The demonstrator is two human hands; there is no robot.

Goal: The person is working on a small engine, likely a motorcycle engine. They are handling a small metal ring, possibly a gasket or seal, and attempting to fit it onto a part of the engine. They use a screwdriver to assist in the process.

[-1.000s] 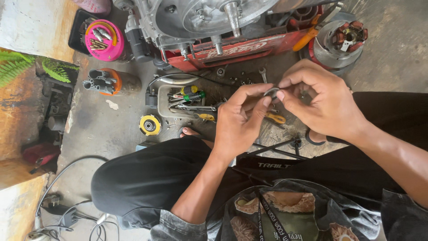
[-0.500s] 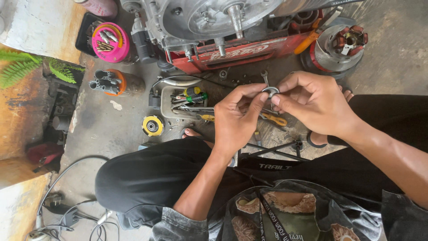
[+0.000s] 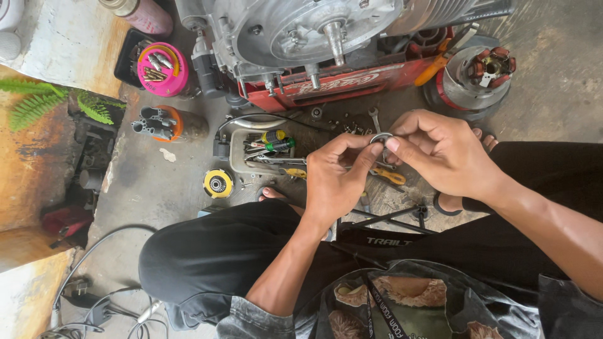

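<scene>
A small grey metal ring (image 3: 380,137) is pinched between the fingertips of both hands, above my knees. My left hand (image 3: 336,179) grips it from the left with thumb and forefinger. My right hand (image 3: 446,154) holds it from the right, fingers curled over it. A silver engine case (image 3: 308,28) with a protruding shaft rests on a red stand (image 3: 326,85) just beyond the hands. Below the hands lies a tray of screwdrivers and tools (image 3: 264,150).
A round stator with copper coils (image 3: 480,69) sits at the right. A pink tub of bits (image 3: 162,70), an orange socket holder (image 3: 164,123) and a yellow disc (image 3: 218,184) lie left on the concrete floor. Cables (image 3: 94,301) run at the lower left.
Both hands have kept hold of the ring and stayed together, shifting slightly in the picture as my head moved. The fingers have adjusted their pinch on it.
</scene>
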